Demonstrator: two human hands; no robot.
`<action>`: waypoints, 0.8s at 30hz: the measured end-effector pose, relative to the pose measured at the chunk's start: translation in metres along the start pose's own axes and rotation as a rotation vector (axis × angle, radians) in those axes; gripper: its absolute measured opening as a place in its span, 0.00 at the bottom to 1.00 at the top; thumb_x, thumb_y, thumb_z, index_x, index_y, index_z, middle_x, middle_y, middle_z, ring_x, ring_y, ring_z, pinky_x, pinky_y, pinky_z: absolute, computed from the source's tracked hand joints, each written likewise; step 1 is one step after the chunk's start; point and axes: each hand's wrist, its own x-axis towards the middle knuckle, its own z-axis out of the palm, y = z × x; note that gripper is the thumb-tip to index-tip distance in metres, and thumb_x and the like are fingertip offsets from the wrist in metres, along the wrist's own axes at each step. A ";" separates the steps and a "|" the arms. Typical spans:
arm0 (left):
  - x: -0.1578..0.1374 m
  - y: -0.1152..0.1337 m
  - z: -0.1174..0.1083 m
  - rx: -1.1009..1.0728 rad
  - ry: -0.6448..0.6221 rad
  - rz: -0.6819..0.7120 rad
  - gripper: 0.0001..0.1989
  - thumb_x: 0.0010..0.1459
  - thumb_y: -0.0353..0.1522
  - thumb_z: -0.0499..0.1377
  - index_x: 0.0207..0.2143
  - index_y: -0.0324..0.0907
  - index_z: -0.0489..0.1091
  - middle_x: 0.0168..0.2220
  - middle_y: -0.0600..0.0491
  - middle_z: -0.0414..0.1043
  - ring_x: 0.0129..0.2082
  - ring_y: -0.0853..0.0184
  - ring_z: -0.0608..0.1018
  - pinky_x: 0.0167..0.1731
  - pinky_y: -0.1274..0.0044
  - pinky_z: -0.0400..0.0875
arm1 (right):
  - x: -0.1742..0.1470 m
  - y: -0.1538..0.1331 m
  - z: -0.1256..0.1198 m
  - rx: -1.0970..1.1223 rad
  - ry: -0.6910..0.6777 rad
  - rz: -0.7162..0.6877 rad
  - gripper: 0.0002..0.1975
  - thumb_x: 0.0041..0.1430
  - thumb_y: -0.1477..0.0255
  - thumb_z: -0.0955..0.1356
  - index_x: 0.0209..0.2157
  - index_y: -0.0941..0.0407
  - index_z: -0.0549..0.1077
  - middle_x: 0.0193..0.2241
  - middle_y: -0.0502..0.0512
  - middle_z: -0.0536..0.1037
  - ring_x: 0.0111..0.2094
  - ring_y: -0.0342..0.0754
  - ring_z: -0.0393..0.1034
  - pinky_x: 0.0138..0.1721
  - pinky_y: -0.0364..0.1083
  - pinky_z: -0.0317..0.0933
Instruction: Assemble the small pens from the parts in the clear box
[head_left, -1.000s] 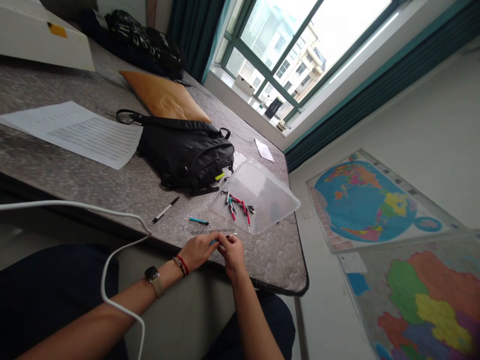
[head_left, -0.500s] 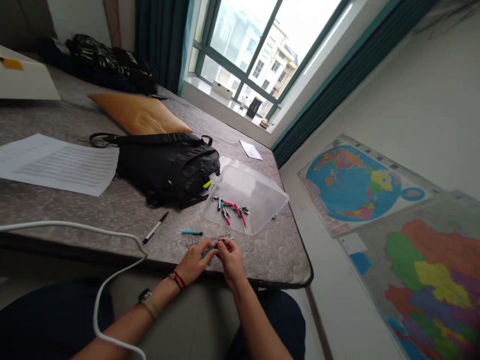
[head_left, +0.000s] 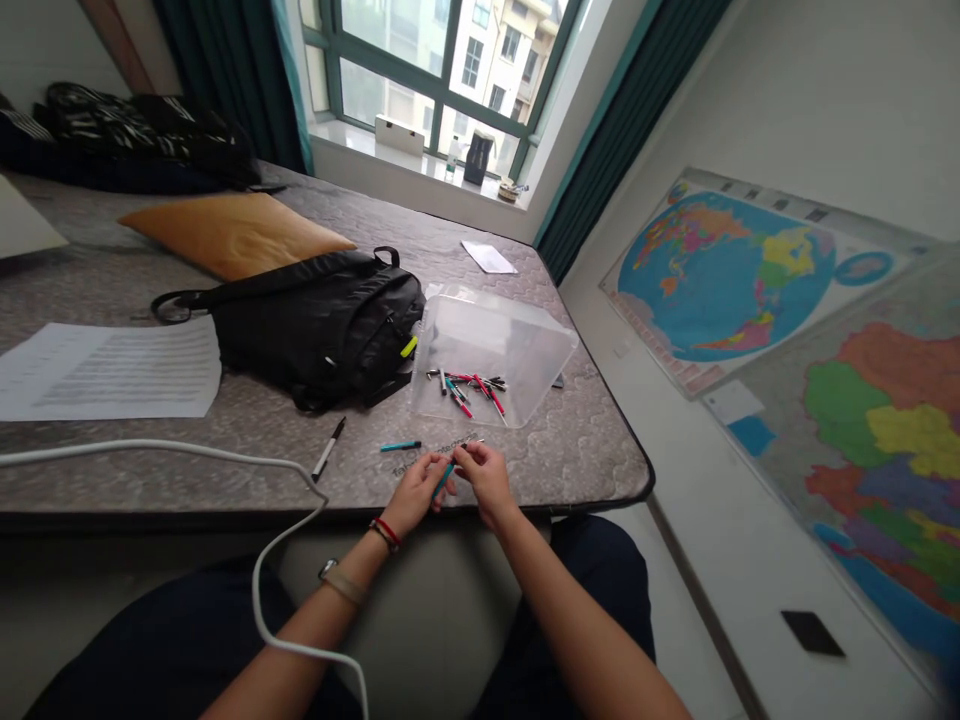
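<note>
A teal pen with a dark end (head_left: 443,481) is held at the front edge of the mattress. My left hand (head_left: 418,490) is closed around its lower part. The fingers of my right hand (head_left: 486,478) pinch the dark upper end, close against the left fingers. Just beyond lies another teal pen (head_left: 401,446), flat on the mattress. Farther left is a white pen with a black end (head_left: 328,450). A clear plastic box (head_left: 517,350) stands past my hands, with several red, teal, white and black pens (head_left: 469,388) in it.
A black backpack (head_left: 315,330) lies left of the box, with printed paper (head_left: 127,370) beside it. A padded brown envelope (head_left: 247,235) is behind. Across the mattress's front edge and my left arm runs a white cable (head_left: 259,590). Wall maps (head_left: 720,260) hang at right.
My head view has shifted, so the scene sits differently. Both hands stay together at the pen. The teal pen is now more exposed and tilted upward between them.
</note>
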 end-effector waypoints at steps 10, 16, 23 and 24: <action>-0.003 0.007 -0.012 -0.438 -0.143 -0.303 0.25 0.65 0.45 0.51 0.58 0.37 0.64 0.42 0.39 0.78 0.37 0.61 0.82 0.39 0.69 0.75 | 0.016 -0.018 -0.021 0.257 0.073 0.100 0.20 0.44 0.61 0.78 0.36 0.56 0.74 0.33 0.53 0.78 0.37 0.49 0.76 0.38 0.47 0.71; -0.004 0.016 -0.011 -0.417 -0.149 -0.209 0.27 0.63 0.43 0.56 0.60 0.38 0.64 0.50 0.38 0.76 0.40 0.62 0.81 0.41 0.70 0.74 | 0.020 -0.011 -0.028 0.365 0.108 0.145 0.18 0.43 0.63 0.79 0.31 0.55 0.72 0.32 0.51 0.79 0.35 0.47 0.76 0.37 0.45 0.70; -0.002 0.011 -0.004 0.121 -0.034 -0.038 0.26 0.57 0.47 0.60 0.50 0.37 0.72 0.30 0.50 0.78 0.23 0.71 0.74 0.26 0.78 0.68 | 0.014 -0.013 -0.018 0.241 0.093 0.101 0.19 0.42 0.62 0.79 0.30 0.57 0.72 0.29 0.52 0.78 0.34 0.46 0.74 0.38 0.47 0.71; -0.002 0.009 -0.004 0.186 -0.016 -0.009 0.24 0.58 0.47 0.58 0.47 0.37 0.74 0.27 0.52 0.76 0.21 0.72 0.72 0.24 0.79 0.66 | 0.014 -0.014 -0.016 0.224 0.084 0.094 0.20 0.42 0.61 0.79 0.30 0.57 0.72 0.30 0.52 0.78 0.34 0.47 0.75 0.38 0.47 0.71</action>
